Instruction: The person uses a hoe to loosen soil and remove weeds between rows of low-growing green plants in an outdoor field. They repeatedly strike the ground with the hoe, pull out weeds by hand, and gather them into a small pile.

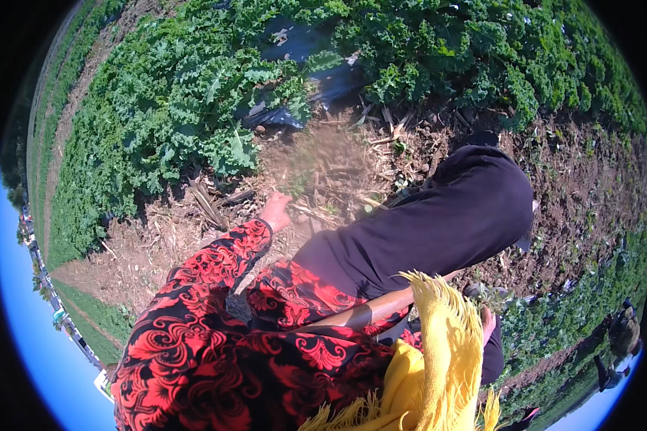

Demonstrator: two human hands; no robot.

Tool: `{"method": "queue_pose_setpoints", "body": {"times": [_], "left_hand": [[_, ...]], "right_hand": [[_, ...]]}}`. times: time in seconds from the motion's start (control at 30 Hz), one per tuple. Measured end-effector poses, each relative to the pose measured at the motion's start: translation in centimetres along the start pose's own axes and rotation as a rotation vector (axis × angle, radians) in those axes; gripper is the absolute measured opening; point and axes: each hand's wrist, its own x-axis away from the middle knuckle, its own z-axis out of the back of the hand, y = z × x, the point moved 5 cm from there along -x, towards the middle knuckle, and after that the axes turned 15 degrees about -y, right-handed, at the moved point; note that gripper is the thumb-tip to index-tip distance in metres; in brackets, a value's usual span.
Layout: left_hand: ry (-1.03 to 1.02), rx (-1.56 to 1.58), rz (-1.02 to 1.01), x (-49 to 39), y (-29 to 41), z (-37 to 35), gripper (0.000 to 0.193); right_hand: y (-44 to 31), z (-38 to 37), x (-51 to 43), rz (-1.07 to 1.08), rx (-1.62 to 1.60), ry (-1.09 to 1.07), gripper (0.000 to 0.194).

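My left hand reaches down to the soil at the edge of the leafy crop, beyond a red-and-black patterned sleeve. Its fingers are bent close to small green weeds; whether they grip any is unclear. At the right, my right hand shows only in part behind a fringed yellow scarf. A tuft of grey-green weeds is right by its fingers, but the grip itself is hidden. A smooth tan strip, a handle or a strap, crosses my front and passes behind the scarf.
Curly kale plants grow in dense rows, with dark plastic mulch between some. Dry stalks litter the soil. My dark-trousered leg is bent across the middle. Another person is in the field at far right.
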Motion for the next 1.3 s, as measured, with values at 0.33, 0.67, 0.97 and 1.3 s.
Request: {"method": "queue_pose_setpoints", "body": {"times": [0.33, 0.67, 0.97, 1.3], "left_hand": [[-0.091, -0.094, 0.223, -6.0, -0.9, -1.0, 0.058], [-0.072, -0.023, -0.063, -7.3, -1.7, 1.2, 0.038], [0.186, 0.332, -0.065, -9.0, 2.4, 6.0, 0.058], [0.053, -0.154, 0.122, -13.4, 5.3, 4.9, 0.087]], "right_hand": [[1.2, -0.5, 2.0, -0.190, -0.132, 0.144, 0.029], [5.3, 3.9, 0.2, -0.050, -0.133, 0.051, 0.026], [5.5, 3.5, 0.1, -0.229, -0.220, 0.073, 0.025], [1.9, 0.9, 0.3, -0.152, -0.046, 0.123, 0.024]]}}
